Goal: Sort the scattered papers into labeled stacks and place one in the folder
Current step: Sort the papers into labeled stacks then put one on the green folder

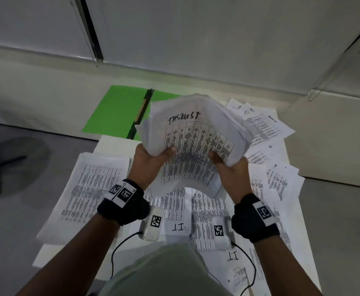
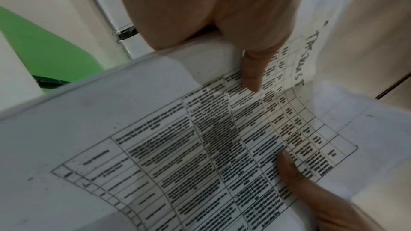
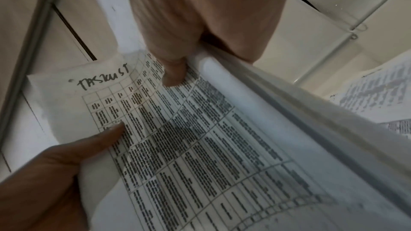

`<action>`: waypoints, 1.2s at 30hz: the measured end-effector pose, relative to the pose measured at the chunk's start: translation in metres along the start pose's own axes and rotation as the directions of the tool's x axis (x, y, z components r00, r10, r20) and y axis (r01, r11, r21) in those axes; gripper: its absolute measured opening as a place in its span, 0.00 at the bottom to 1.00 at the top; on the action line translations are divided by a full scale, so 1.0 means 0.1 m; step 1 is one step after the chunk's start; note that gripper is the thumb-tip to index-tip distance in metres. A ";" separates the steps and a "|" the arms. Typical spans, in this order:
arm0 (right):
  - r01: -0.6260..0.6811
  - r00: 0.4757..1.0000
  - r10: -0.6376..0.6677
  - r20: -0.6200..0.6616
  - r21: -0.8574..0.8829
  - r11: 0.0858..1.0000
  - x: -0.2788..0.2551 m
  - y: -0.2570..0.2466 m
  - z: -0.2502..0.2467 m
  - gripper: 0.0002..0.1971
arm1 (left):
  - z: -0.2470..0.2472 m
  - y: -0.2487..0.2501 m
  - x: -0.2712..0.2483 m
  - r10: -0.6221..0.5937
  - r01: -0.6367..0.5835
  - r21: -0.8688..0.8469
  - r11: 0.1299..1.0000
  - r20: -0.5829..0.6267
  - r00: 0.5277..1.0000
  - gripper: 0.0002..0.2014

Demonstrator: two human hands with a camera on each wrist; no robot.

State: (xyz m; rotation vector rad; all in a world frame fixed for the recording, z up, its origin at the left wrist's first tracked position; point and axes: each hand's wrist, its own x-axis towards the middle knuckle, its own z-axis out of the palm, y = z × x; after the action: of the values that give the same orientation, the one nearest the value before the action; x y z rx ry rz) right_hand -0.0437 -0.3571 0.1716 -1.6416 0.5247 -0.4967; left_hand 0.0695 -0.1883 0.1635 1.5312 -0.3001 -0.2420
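Observation:
Both hands hold a thick stack of printed papers (image 1: 193, 144) up above the table; its top sheet carries a table and a handwritten heading. My left hand (image 1: 153, 161) grips the stack's left edge, thumb on top. My right hand (image 1: 228, 167) grips the right edge the same way. The stack (image 2: 200, 147) bows downward between the two thumbs, and the sheets (image 3: 211, 138) curl over at the sides. An open green folder (image 1: 119, 112) lies flat at the table's far left, beyond the stack.
Sheets marked "IT" (image 1: 179, 227) lie under my wrists. Another paper pile (image 1: 89, 189) sits at the left, loose sheets (image 1: 270, 133) spread at the right. The white table (image 1: 115, 144) stands against a wall. A chair base (image 1: 2, 165) is on the floor, left.

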 end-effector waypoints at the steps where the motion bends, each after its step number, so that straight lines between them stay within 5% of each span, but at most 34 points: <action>1: 0.013 1.000 -0.013 -0.015 0.000 1.000 -0.01 0.01 0.01 0.15 | 0.01 -0.01 -0.01 0.006 -0.006 0.004 1.000 -0.002 1.000 0.08; 3: 0.028 0.999 -0.027 -0.031 0.015 0.999 -0.02 -0.01 0.03 0.05 | 0.01 0.00 -0.02 0.037 -0.036 0.018 0.999 -0.014 0.999 0.08; 5: 0.027 1.000 -0.027 -0.012 0.035 0.999 -0.04 0.04 0.03 0.08 | -0.01 -0.05 -0.02 0.017 -0.017 0.022 1.000 -0.019 1.000 0.12; 10: -0.178 0.973 0.191 0.125 -0.109 0.978 -0.15 0.53 0.01 0.04 | -0.17 -0.52 -0.14 -0.241 0.230 0.127 0.965 0.071 0.968 0.33; 13: -0.184 0.965 0.208 0.160 -0.153 0.971 -0.18 0.70 -0.04 0.07 | -0.26 -0.65 -0.19 -0.291 0.288 0.070 0.955 0.041 0.956 0.38; 19: -0.135 0.981 0.140 0.133 -0.048 0.990 -0.08 0.67 -0.09 0.11 | -0.30 -0.44 -0.15 -0.099 0.113 -0.187 0.976 0.083 0.992 0.26; 26: -0.101 0.989 0.102 0.105 -0.019 0.995 0.01 0.72 -0.12 0.09 | -0.50 -0.39 -0.26 -0.096 0.096 -0.234 0.968 0.010 0.995 0.02; 36: -0.102 0.985 0.096 0.142 0.032 0.994 0.03 0.66 -0.10 0.11 | -0.42 -0.30 -0.17 0.060 -0.060 -0.036 0.998 -0.013 0.998 0.06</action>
State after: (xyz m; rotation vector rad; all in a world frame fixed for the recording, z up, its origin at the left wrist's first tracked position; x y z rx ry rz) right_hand -0.0508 -0.3749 0.1071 -1.5913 0.4868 -0.3137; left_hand 0.0686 -0.1442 0.1325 1.4851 -0.3298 -0.1900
